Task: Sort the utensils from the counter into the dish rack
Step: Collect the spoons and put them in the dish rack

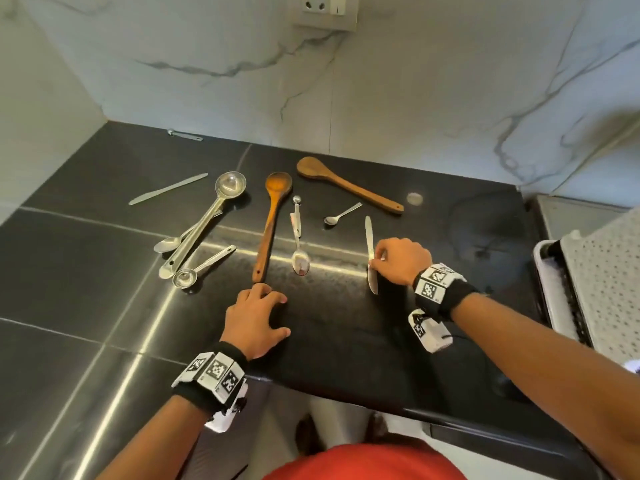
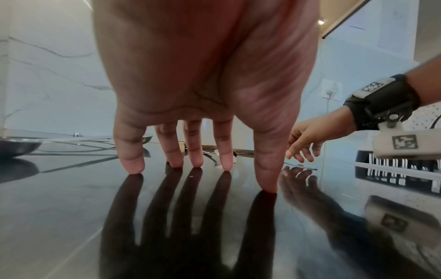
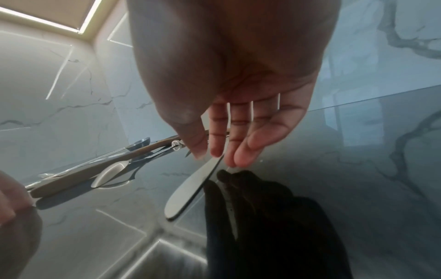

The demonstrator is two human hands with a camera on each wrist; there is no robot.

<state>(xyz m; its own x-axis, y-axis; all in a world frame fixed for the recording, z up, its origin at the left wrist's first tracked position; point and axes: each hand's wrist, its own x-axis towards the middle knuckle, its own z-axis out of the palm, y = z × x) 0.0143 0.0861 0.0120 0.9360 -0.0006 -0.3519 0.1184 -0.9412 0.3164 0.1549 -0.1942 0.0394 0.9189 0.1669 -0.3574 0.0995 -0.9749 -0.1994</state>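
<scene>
Two hands over black counter [image 1: 86,271] in head view. Left hand [image 1: 254,317]: fingers spread and straight, tips down on bare stone, holding nothing, just short of wooden spoon [image 1: 272,223] handle end. Right hand [image 1: 401,259]: curled over knife [image 1: 369,233], thumb and forefinger narrowed onto its middle in a pinch. Knife flat on counter, right of the other utensils, well apart from rack [image 1: 554,289] at far right edge. Farther left, ladle [image 1: 207,220] and second knife [image 1: 168,189], both lying on counter.

Left wrist view: five fingertips [image 2: 224,164] pressing glossy surface, palm raised. Beyond, right hand reaching down, rack behind it.

Right wrist view: thumb and forefinger set either side of knife's narrow part, other fingers nearly straight. Broad end flat on counter, toward camera. Wooden spoon to the left.
</scene>
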